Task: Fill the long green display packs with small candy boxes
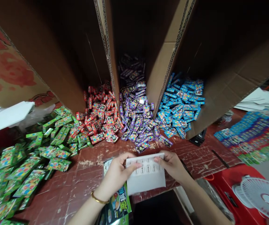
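Observation:
Both of my hands grip a white sticker sheet [146, 181] printed with rows of round labels, held up over the table's front edge. My left hand [121, 170], with a gold bangle at the wrist, pinches its left side, thumb on the front. At the upper right corner, my right hand [169, 164] holds it the same way. Under my left forearm lies a printed bag [119, 203] in black and green, partly hidden. Just beyond the sheet are small purple packets [136, 125] in a heap.
Cardboard dividers [107, 47] separate heaps of red packets [101, 112], purple packets and blue packets [183, 103]. Green packets [26, 172] spread over the left of the red table [85, 178]. At right are rows of coloured packets [256, 134], white sheets [259, 100] and a white fan [263, 195].

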A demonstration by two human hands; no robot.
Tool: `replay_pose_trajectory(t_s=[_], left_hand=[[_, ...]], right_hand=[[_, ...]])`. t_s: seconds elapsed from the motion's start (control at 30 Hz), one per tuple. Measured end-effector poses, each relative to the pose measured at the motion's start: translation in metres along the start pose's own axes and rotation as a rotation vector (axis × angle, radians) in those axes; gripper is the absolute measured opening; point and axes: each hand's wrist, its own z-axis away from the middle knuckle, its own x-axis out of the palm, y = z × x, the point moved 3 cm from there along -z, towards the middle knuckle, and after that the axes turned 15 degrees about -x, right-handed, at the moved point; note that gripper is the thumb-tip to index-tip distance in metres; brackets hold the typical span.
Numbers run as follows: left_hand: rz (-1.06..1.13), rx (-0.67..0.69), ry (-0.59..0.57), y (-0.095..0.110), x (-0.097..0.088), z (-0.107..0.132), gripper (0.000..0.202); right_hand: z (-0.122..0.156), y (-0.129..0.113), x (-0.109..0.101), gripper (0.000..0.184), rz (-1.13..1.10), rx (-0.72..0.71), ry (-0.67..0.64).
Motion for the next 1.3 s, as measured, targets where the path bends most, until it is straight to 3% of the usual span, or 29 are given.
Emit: replay_pose_trajectory(t_s=[0.13, 0.23, 0.47, 0.63, 0.87, 1.07, 1.3], left_hand=[[0.066, -0.041, -0.018, 0.000, 0.000, 0.000, 0.017], [0.130, -0.052, -0.022, 0.002, -0.002, 0.001, 0.020], [0.249, -0.057, 0.022, 0.008, -0.004, -0.001, 0.021], [0.248, -0.088, 0.074, 0.008, -0.002, -0.001, 0.026], [0.225, -0.025, 0.145, 0.008, -0.002, 0.002, 0.038], [0.212, -0.060, 0.093, 0.003, -0.005, 0.005, 0.039], [0.338, -0.102, 0.035, 0.005, -0.007, 0.009, 0.020]], right_hand=[[-0.004, -0.015, -0.004, 0.027, 0.089, -0.132, 0.020], [-0.004, -0.019, -0.007, 0.010, 0.187, -0.122, -0.014], [-0.004, -0.023, -0.005, 0.021, 0.237, -0.147, -0.037], [-0.004, -0.025, -0.003, 0.025, 0.204, -0.154, 0.034], [0.002, -0.019, 0.001, 0.036, 0.199, -0.171, 0.099], [0.007, -0.016, 0.002, 0.032, 0.124, -0.144, 0.075], [0.007, -0.015, 0.001, 0.026, 0.088, -0.113, 0.073]])
